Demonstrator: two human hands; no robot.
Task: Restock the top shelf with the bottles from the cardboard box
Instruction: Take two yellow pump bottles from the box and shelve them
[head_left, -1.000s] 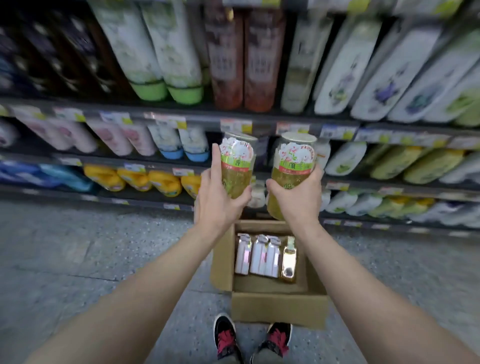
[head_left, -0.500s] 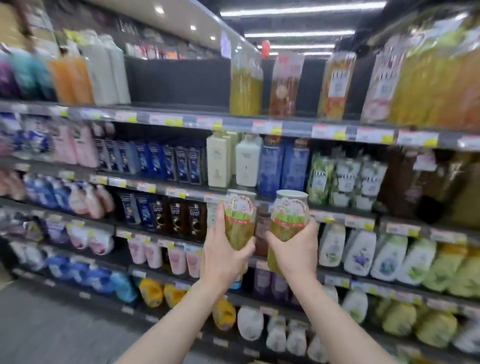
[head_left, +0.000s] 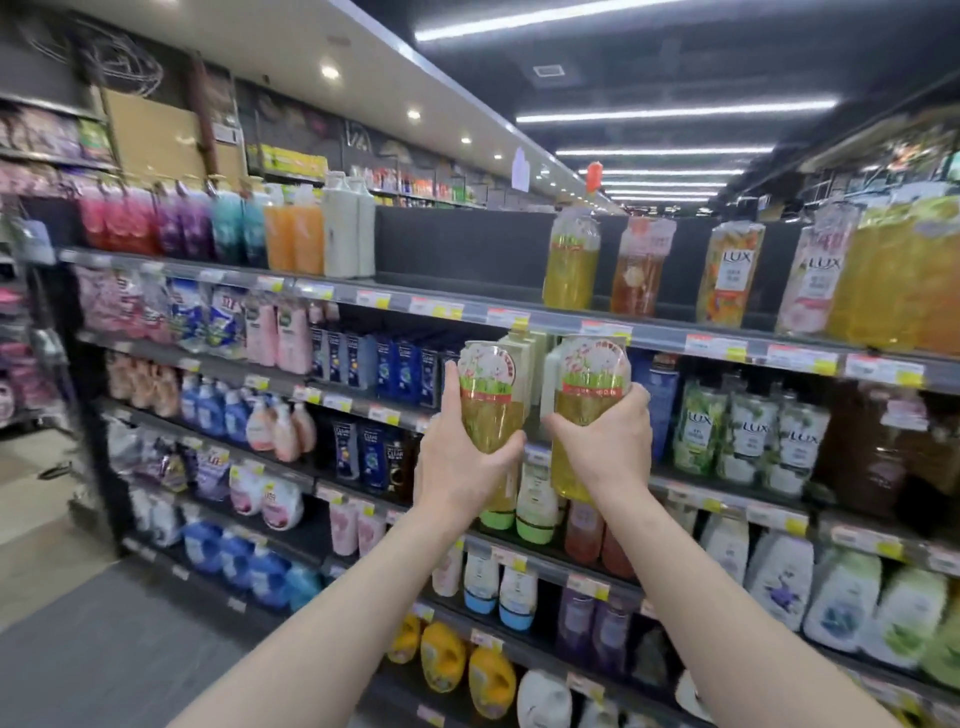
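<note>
My left hand (head_left: 460, 467) grips a yellow bottle (head_left: 491, 395) with a floral label, held upright. My right hand (head_left: 605, 449) grips a second yellow bottle (head_left: 589, 387) of the same kind beside it. Both bottles are raised in front of the second shelf, just below the top shelf (head_left: 452, 306). On the top shelf a wide bare stretch lies between white bottles (head_left: 348, 228) on the left and a matching yellow bottle (head_left: 571, 262) on the right. The cardboard box is out of view.
Further right on the top shelf stand orange and pink LUX bottles (head_left: 730, 275). Lower shelves are packed with shampoo and soap bottles (head_left: 400, 364). The aisle floor (head_left: 88, 649) stretches away to the left. Price tags line each shelf edge.
The view has swung up from the box on the floor to the top shelf. Both hands have lifted their bottles higher, toward the top shelf edge.
</note>
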